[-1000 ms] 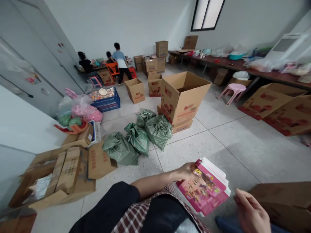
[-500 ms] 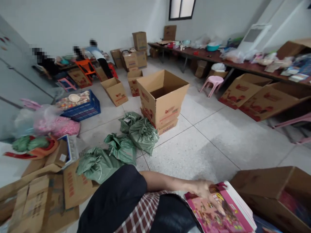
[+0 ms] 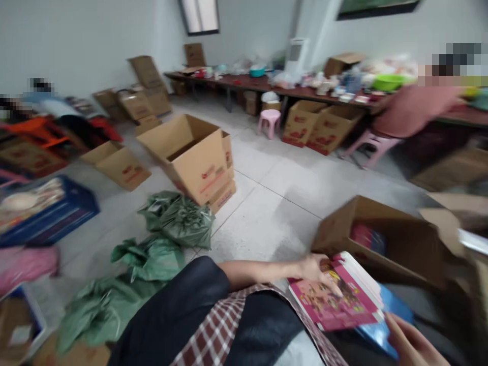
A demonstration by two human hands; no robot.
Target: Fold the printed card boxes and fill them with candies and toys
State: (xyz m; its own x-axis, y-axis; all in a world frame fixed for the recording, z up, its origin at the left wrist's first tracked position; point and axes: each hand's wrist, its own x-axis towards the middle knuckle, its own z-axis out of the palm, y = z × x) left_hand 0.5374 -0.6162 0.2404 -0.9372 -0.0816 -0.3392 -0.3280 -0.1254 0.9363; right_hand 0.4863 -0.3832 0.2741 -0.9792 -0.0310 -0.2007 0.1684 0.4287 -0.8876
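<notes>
A stack of flat pink printed cartons [image 3: 343, 300] lies near my body at the lower right. My left hand [image 3: 322, 272] rests over its top left part, fingers spread on the printed face and thumb side at the upper edge. At the stack's lower right corner is my right hand [image 3: 409, 338], its fingers bent against the edge of the cartons. Blue shiny wrapping [image 3: 385, 338] shows under and beside the stack. Just beyond stands an open brown box [image 3: 343, 229] with pink and blue items [image 3: 368, 239] inside.
Green sacks [image 3: 179, 218] lie on the floor to the left, beside a large open carton [image 3: 206, 173]. A long table [image 3: 244, 81] runs along the wall. A person in a pink top [image 3: 415, 109] sits at the right; another is at the far left.
The view has swung right, bringing the brown box and the seated person into sight. My right hand has come into view at the cartons' corner. My left hand stays on the stack.
</notes>
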